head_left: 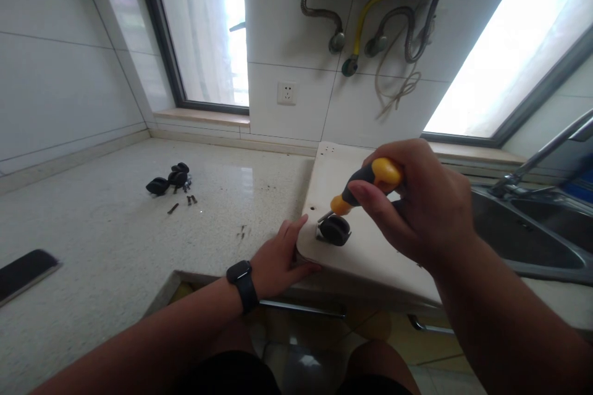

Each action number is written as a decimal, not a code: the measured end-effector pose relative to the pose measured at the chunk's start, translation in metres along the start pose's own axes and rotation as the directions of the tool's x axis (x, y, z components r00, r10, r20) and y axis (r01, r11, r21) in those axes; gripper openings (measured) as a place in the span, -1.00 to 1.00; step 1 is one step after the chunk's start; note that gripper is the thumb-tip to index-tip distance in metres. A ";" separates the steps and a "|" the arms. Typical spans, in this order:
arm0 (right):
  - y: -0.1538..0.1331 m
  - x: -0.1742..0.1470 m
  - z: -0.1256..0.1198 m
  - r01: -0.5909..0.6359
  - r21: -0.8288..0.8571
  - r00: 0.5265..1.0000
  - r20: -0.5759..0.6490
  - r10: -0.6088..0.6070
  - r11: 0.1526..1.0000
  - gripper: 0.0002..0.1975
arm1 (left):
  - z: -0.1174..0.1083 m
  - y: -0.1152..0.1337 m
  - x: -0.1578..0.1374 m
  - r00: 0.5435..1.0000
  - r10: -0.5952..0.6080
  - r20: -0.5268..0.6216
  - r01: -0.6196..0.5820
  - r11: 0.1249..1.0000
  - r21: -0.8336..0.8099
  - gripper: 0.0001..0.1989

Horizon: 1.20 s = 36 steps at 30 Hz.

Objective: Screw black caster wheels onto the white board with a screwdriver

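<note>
My right hand (428,203) is wrapped round the yellow and grey handle of a screwdriver (364,188). The shaft slants down to the left, its tip at the mounting plate of a black caster (334,231). That caster sits on the near left corner of a white board (365,256); any screw under the tip is too small to make out. My left hand (278,259), with a watch on its wrist, grips the board's rounded corner, fingers along the left side and thumb at the front edge. A dark hole (312,208) shows in the board behind the caster.
Several black casters (157,186) and loose screws (173,208) lie on the speckled counter (111,234) at left. A dark flat object (28,271) rests at the far left. The sink (546,241) and its faucet (532,163) are at right. Hoses (319,12) hang on the wall.
</note>
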State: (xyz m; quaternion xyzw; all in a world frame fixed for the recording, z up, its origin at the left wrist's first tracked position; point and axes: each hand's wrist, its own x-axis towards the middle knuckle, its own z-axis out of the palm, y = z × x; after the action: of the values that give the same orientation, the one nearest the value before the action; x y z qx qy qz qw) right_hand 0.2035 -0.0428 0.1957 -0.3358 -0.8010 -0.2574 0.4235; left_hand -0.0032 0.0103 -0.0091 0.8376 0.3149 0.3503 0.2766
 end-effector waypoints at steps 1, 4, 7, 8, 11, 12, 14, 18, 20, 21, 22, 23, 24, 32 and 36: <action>0.002 0.000 0.001 -0.004 0.015 1.000 -0.012 0.004 1.000 -0.77 | 0.000 0.000 0.000 1.000 -0.004 0.000 0.004 1.000 0.006 -0.04; 0.007 0.001 0.003 -0.062 0.051 0.998 0.007 0.061 0.997 -0.80 | 0.000 -0.001 0.000 1.000 -0.010 0.005 0.010 1.000 0.030 -0.04; 0.011 0.000 0.003 -0.131 0.058 0.990 0.057 0.128 0.990 -0.86 | 0.001 0.001 -0.001 1.000 -0.017 0.018 0.015 0.997 0.073 -0.04; 0.012 0.000 0.003 -0.148 0.059 0.987 0.068 0.144 0.987 -0.87 | 0.002 0.002 -0.002 0.999 -0.021 0.026 0.018 0.995 0.094 -0.03; 0.015 -0.003 0.002 -0.167 0.076 0.984 0.081 0.160 0.983 -0.84 | 0.005 0.006 -0.003 0.998 -0.038 0.055 0.028 0.985 0.173 0.01; 0.016 -0.004 0.002 -0.172 0.078 0.982 0.088 0.165 0.982 -0.84 | 0.007 0.007 -0.004 0.997 -0.045 0.064 0.031 0.978 0.206 0.02; 0.017 -0.007 0.001 -0.178 0.075 0.981 0.095 0.171 0.981 -0.84 | 0.009 0.009 -0.004 0.995 -0.052 0.080 0.028 0.961 0.275 0.04; 0.018 -0.016 -0.001 -0.199 0.065 0.976 0.107 0.191 0.978 -0.85 | 0.013 0.011 -0.006 0.995 -0.003 0.100 -0.033 0.932 0.360 0.04; 0.019 -0.021 -0.003 -0.209 0.065 0.973 0.110 0.201 0.976 -0.84 | 0.015 0.011 -0.007 0.994 0.025 0.107 -0.064 0.924 0.378 0.03; 0.020 -0.023 -0.003 -0.210 0.069 0.973 0.113 0.201 0.975 -0.84 | 0.015 0.011 -0.007 0.994 0.031 0.107 -0.071 0.919 0.387 0.04; 0.021 -0.025 -0.004 -0.208 0.075 0.973 0.116 0.199 0.975 -0.84 | 0.016 0.011 -0.007 0.994 0.034 0.108 -0.075 0.915 0.396 0.05; 0.022 -0.027 -0.004 -0.207 0.083 0.972 0.127 0.196 0.975 -0.85 | 0.016 0.011 -0.007 0.993 0.034 0.110 -0.076 0.911 0.405 0.05; 0.023 -0.029 -0.004 -0.203 0.094 0.973 0.135 0.190 0.975 -0.86 | 0.016 0.011 -0.008 0.993 0.035 0.111 -0.078 0.907 0.413 0.06; 0.027 -0.020 -0.005 -0.179 0.154 0.963 0.229 0.141 0.972 -0.91 | 0.016 0.012 -0.007 0.990 0.039 0.133 -0.095 0.891 0.444 0.05; 0.030 -0.011 -0.002 -0.142 0.205 0.953 0.293 0.078 0.968 -0.88 | 0.017 0.011 -0.006 0.989 0.062 0.132 -0.116 0.885 0.452 0.07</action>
State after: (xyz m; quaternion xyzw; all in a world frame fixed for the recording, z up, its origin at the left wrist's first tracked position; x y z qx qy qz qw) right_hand 0.2316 -0.0285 0.1914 -0.3637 -0.8569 -0.0910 0.3537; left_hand 0.0098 -0.0054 -0.0145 0.9113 0.3337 0.2302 0.0724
